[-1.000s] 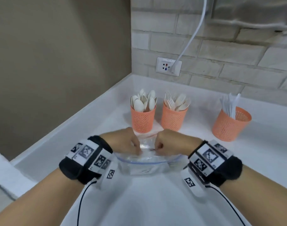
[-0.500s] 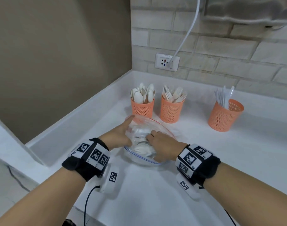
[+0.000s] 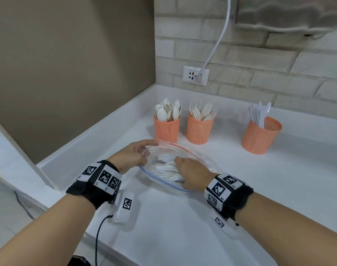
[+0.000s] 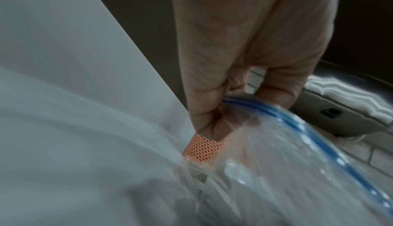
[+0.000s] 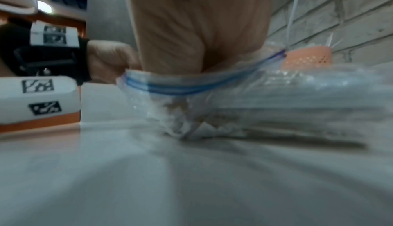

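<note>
Clear zip bag (image 3: 183,152), its mouth spread wide and rimmed by a blue zip strip, laid flat on the white table (image 3: 183,227) toward the far left corner, just in front of the orange mesh spoon cup (image 3: 166,129) and fork cup (image 3: 199,130). White plastic cutlery (image 3: 165,167) is seen through the film. The left rim is pinched by the left hand (image 3: 132,156), its grip clamped on the strip between thumb and fingers. The right hand (image 3: 192,174) is placed inside the mouth, fingers bent down onto the cutlery; whether its grip is closed on a piece cannot be told.
</note>
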A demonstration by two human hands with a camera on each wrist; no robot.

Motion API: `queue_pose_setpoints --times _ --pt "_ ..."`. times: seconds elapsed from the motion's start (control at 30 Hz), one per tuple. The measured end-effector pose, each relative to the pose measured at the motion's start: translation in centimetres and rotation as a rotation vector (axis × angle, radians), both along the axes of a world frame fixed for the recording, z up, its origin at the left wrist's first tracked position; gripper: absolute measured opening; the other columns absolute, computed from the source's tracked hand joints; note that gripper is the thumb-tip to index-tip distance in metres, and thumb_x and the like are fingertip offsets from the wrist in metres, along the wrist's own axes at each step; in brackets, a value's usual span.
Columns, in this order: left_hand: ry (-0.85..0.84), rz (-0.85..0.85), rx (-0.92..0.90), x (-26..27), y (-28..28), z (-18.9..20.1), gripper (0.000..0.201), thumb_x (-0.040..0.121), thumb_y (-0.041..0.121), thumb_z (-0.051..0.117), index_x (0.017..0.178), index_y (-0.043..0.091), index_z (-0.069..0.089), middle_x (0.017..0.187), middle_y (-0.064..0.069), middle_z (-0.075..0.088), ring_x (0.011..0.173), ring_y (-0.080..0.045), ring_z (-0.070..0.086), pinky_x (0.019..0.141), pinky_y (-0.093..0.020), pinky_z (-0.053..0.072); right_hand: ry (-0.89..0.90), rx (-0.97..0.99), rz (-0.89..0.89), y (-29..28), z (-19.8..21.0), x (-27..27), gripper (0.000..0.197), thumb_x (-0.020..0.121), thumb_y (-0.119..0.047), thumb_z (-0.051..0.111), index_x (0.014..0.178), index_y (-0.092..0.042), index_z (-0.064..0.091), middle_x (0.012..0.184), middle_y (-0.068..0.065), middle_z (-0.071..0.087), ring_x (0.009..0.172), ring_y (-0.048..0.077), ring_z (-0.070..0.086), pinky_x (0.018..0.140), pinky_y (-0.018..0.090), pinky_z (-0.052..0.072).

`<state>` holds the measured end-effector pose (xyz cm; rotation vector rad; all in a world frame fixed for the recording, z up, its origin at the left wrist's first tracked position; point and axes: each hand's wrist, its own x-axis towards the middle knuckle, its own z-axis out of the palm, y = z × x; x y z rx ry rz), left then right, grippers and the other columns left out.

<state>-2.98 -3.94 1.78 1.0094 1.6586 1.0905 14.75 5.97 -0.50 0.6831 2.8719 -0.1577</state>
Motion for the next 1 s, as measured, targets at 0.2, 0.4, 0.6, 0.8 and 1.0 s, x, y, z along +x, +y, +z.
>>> queue_pose_setpoints --times 0.2,0.4,0.6,0.8,1.0 --pt "-0.039 -0.043 0.13 0.0 -0.5 0.6 0.04 0.052 -0.008 0.043 0.083 0.014 0.059 0.072 -0.001 0.039 0.057 -0.008 0.036 0.048 -0.015 0.031 0.009 -0.079 -0.026 0.3 0.3 0.3 0.057 0.078 -0.007 0.063 0.126 -0.007 0.032 0.116 0.017 0.053 0.096 0.03 0.055 0.073 0.034 0.042" --pt "0.018 -0.07 0.13 -0.3 -0.4 0.9 0.047 0.051 -0.008 0.044 0.088 0.019 0.058 0.07 -0.001 0.037 0.064 -0.011 0.035 0.052 -0.017 0.032 0.052 -0.06 -0.071 0.7 -0.1 0.4 0.058 0.08 -0.011 0.061 0.13 -0.007 0.032 0.108 0.016 0.061 0.091 0.031 0.058 0.068 0.031 0.038" --pt "0.185 -0.102 -0.003 -1.6 -0.5 1.0 0.063 0.063 -0.009 0.047 0.113 0.029 0.05 0.083 -0.005 0.042 0.071 -0.015 0.042 0.062 -0.021 0.039 0.278 -0.165 -0.068 2.3 0.4 0.8 0.04 0.077 -0.016 0.063 0.113 -0.005 0.048 0.108 0.015 0.06 0.099 0.032 0.056 0.079 0.035 0.046" --pt "0.577 -0.003 0.017 -2.0 1.4 -0.4 0.064 0.076 -0.018 0.029 0.099 0.029 0.065 0.094 -0.003 0.047 0.094 -0.022 0.049 0.069 -0.013 0.037 0.386 -0.411 0.063 2.5 0.8 1.4 0.054 0.076 -0.004 0.062 0.126 -0.014 0.046 0.116 0.002 0.06 0.102 0.015 0.054 0.087 0.027 0.045" --pt "1.009 -0.31 0.048 -0.3 1.1 -1.0 0.075 0.071 -0.018 0.035 0.136 0.018 0.049 0.14 -0.004 0.041 0.126 -0.023 0.036 0.108 -0.035 0.03 0.857 -0.945 -0.209 2.9 2.5 1.9 0.051 0.075 0.01 0.067 0.114 -0.018 0.053 0.093 -0.011 0.063 0.086 -0.005 0.062 0.083 0.017 0.047"
